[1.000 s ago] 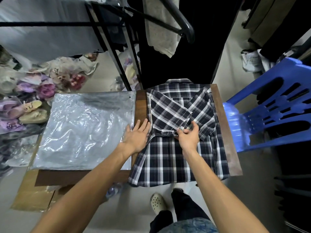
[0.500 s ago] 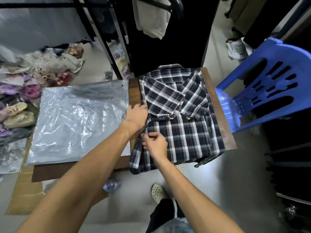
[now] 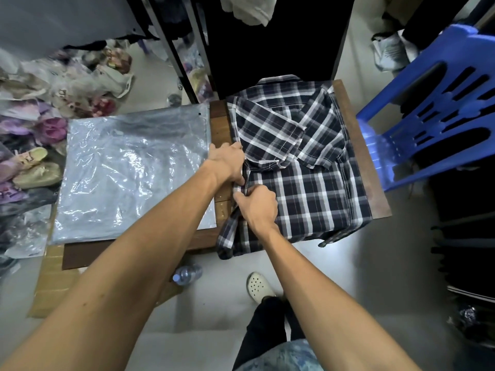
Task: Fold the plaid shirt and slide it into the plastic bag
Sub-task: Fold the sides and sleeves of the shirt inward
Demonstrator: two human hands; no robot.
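Note:
The dark plaid shirt lies on the right half of the brown wooden table, both sleeves folded in over its back, its hem hanging off the near edge. My left hand grips the shirt's left edge with curled fingers. Just below it, my right hand pinches the same edge, lifting a fold of cloth. The clear plastic bag lies flat on the table's left half, beside the shirt.
A blue plastic chair stands close on the right. Black rack posts and hanging clothes rise behind the table. Bagged shoes pile up at the left. A water bottle and my white shoe are on the floor.
My right hand moved from the shirt's middle to its left edge and pinched it. My left hand went from lying flat to gripping that edge. The view shifted closer.

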